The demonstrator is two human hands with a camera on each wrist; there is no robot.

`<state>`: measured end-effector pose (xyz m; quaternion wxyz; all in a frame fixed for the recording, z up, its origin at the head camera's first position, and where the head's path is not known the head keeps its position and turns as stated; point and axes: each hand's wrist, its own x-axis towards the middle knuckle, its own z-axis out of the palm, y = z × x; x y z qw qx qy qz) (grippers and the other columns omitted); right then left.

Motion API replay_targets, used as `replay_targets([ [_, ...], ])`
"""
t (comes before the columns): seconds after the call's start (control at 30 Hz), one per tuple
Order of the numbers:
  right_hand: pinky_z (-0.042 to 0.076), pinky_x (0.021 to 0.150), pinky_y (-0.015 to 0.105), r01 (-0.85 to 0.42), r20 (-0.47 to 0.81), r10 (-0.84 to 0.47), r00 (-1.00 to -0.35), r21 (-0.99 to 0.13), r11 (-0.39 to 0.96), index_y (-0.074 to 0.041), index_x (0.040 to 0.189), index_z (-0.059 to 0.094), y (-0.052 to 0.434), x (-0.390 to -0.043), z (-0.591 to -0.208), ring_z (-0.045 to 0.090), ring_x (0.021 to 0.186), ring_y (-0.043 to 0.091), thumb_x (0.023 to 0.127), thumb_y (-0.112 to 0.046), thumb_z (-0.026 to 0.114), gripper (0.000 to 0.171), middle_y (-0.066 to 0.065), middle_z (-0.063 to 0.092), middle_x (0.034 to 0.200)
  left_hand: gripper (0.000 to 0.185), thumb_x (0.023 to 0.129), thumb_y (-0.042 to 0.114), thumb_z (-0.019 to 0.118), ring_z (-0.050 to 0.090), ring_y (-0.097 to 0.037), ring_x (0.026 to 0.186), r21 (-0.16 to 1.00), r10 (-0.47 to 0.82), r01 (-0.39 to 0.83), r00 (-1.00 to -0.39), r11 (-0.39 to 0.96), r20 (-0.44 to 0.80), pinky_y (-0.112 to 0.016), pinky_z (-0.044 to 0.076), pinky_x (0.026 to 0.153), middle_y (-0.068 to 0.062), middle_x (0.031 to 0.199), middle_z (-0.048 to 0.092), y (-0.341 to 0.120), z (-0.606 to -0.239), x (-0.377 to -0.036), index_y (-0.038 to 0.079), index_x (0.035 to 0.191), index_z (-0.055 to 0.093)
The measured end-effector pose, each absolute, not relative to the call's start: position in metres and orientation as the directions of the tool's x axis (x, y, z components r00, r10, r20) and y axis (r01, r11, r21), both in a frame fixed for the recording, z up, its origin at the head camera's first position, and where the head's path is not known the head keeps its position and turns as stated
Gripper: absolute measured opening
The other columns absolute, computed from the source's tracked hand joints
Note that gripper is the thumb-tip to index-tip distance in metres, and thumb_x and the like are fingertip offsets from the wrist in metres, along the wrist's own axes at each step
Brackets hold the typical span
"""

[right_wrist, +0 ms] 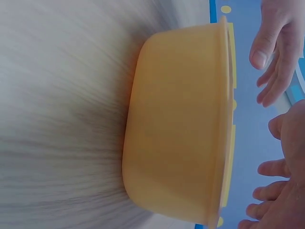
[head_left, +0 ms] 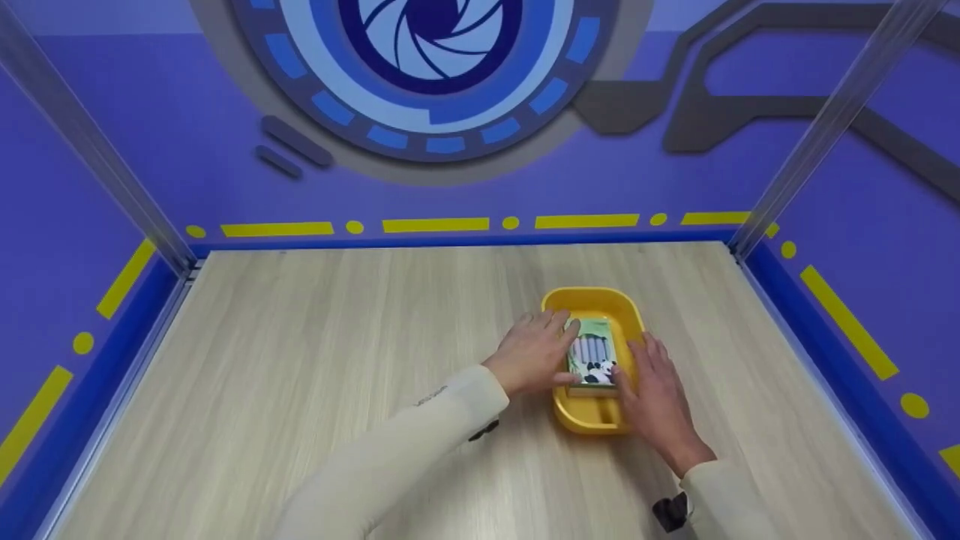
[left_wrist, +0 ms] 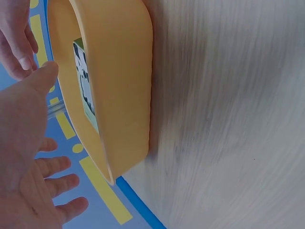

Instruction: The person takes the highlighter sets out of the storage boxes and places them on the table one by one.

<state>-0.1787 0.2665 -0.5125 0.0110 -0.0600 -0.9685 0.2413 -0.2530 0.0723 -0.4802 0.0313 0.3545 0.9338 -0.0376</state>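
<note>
Nearest us, cream sleeves reach in over the wooden table, and the right hand hovers at the right rim of the yellow tub, fingers straight and loosely spread, gripping nothing. Just beyond, the left hand sits at the tub's left rim, fingers extended and slightly apart beside the panda-print box, which lies flat inside the tub. Behind it all stands the purple wall with yellow dashes.

Box in tub; tub on table, right of centre.
</note>
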Motion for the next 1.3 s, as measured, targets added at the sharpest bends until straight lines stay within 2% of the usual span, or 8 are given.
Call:
replay_targets([
  [0.13, 0.014, 0.117, 0.063, 0.12, -0.016, 0.127, -0.992, -0.471, 0.874, -0.008, 0.151, 0.024, 0.267, -0.18, -0.514, 0.01, 0.148, 0.041, 0.1, -0.036, 0.049, 0.063, 0.017, 0.007, 0.162, 0.087, 0.088, 0.07, 0.047, 0.025, -0.024, 0.148, -0.067, 0.669, 0.674, -0.738, 0.736, -0.082, -0.043, 0.026, 0.12, -0.002, 0.161, 0.022, 0.074, -0.481, -0.253, 0.023, 0.155, 0.02],
  [0.33, 0.019, 0.116, 0.061, 0.113, -0.013, 0.121, -0.993, -0.458, 0.882, -0.006, 0.151, 0.023, 0.267, -0.181, -0.516, 0.017, 0.145, 0.041, 0.1, -0.038, 0.048, 0.065, 0.018, 0.01, 0.161, 0.087, 0.087, 0.07, 0.048, 0.027, -0.024, 0.147, -0.09, 0.682, 0.687, -0.727, 0.721, -0.081, -0.043, 0.029, 0.119, -0.002, 0.161, 0.023, 0.077, -0.483, -0.255, 0.022, 0.155, 0.021],
  [0.57, 0.02, 0.116, 0.061, 0.109, -0.022, 0.111, -0.994, -0.45, 0.886, -0.005, 0.153, 0.017, 0.269, -0.182, -0.517, 0.021, 0.142, 0.041, 0.101, -0.039, 0.046, 0.069, 0.019, 0.009, 0.16, 0.088, 0.087, 0.07, 0.048, 0.023, -0.023, 0.149, -0.036, 0.673, 0.68, -0.731, 0.733, -0.11, -0.044, 0.024, 0.121, -0.001, 0.163, 0.019, 0.078, -0.484, -0.255, 0.025, 0.156, 0.018],
  [0.73, 0.017, 0.116, 0.062, 0.132, -0.057, 0.119, -0.991, -0.459, 0.879, -0.006, 0.155, 0.009, 0.269, -0.183, -0.519, 0.014, 0.145, 0.042, 0.101, -0.04, 0.045, 0.073, 0.019, 0.005, 0.161, 0.089, 0.086, 0.07, 0.048, 0.022, -0.024, 0.149, -0.018, 0.672, 0.678, -0.731, 0.735, -0.122, -0.043, 0.022, 0.121, -0.001, 0.163, 0.018, 0.079, -0.486, -0.256, 0.025, 0.156, 0.018],
  [0.93, 0.013, 0.117, 0.062, 0.146, -0.078, 0.124, -0.989, -0.462, 0.875, -0.006, 0.155, 0.007, 0.269, -0.184, -0.522, 0.007, 0.147, 0.043, 0.101, -0.04, 0.046, 0.075, 0.019, 0.002, 0.162, 0.09, 0.085, 0.072, 0.047, 0.024, -0.023, 0.149, -0.04, 0.671, 0.68, -0.73, 0.732, -0.131, -0.044, 0.024, 0.121, -0.001, 0.163, 0.019, 0.082, -0.487, -0.257, 0.024, 0.156, 0.018],
  [1.13, 0.011, 0.118, 0.062, 0.151, -0.089, 0.124, -0.988, -0.469, 0.87, -0.005, 0.155, 0.007, 0.27, -0.184, -0.524, 0.005, 0.148, 0.042, 0.1, -0.04, 0.048, 0.077, 0.019, 0.001, 0.162, 0.091, 0.084, 0.073, 0.047, 0.025, -0.023, 0.149, -0.052, 0.668, 0.679, -0.731, 0.732, -0.139, -0.043, 0.023, 0.121, -0.002, 0.162, 0.02, 0.085, -0.49, -0.262, 0.024, 0.156, 0.018],
  [1.3, 0.003, 0.12, 0.059, 0.138, -0.11, 0.097, -0.989, -0.473, 0.87, -0.003, 0.155, 0.002, 0.271, -0.184, -0.526, -0.001, 0.149, 0.04, 0.098, -0.052, 0.046, 0.087, 0.02, -0.003, 0.162, 0.093, 0.083, 0.073, 0.049, 0.026, -0.021, 0.148, -0.051, 0.66, 0.672, -0.736, 0.738, -0.151, -0.041, 0.023, 0.122, -0.002, 0.162, 0.022, 0.088, -0.495, -0.267, 0.023, 0.155, 0.02],
])
